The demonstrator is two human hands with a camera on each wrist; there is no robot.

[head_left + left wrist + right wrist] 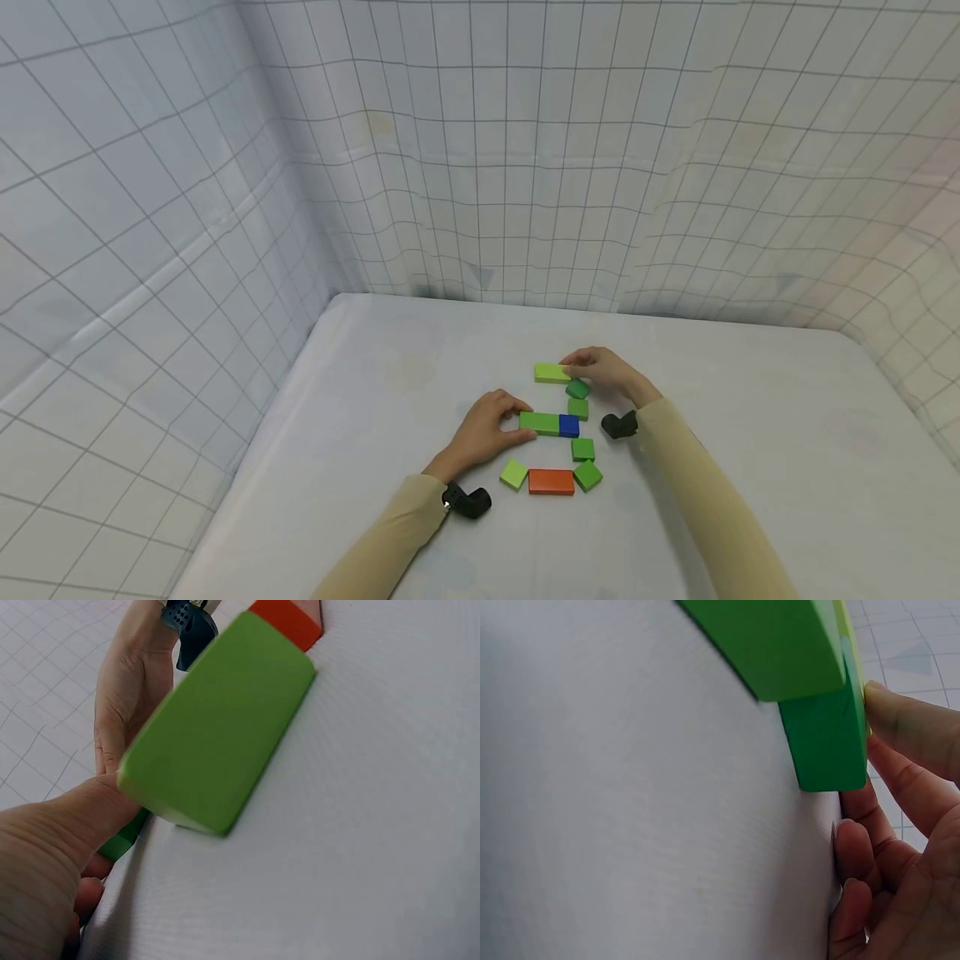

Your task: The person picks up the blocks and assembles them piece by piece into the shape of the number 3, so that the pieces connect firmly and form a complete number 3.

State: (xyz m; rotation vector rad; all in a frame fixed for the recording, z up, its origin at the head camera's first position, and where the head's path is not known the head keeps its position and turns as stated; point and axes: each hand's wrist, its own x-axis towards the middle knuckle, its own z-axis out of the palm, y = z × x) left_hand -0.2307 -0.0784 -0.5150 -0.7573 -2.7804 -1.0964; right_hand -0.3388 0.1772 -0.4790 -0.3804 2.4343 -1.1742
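Observation:
My left hand (486, 427) pinches the left end of a long green block (538, 423) between thumb and fingers. That block's right end meets a blue block (569, 426). Farther back, my right hand (602, 367) holds the right end of a yellow-green block (552, 372). Just below its fingers lies a dark green block (577, 389), seen close up in the right wrist view (826, 742). A green block (577, 408) sits between that one and the blue block. In the left wrist view, a large green block (225, 724) partly hides the left hand's work.
Nearer me, a red block (551, 482) lies between a light green block (513, 474) and a tilted green block (588, 476). Another green block (582, 450) lies above the latter. All rest on a white table (390, 375), with grid-patterned white sheets (510, 167) behind.

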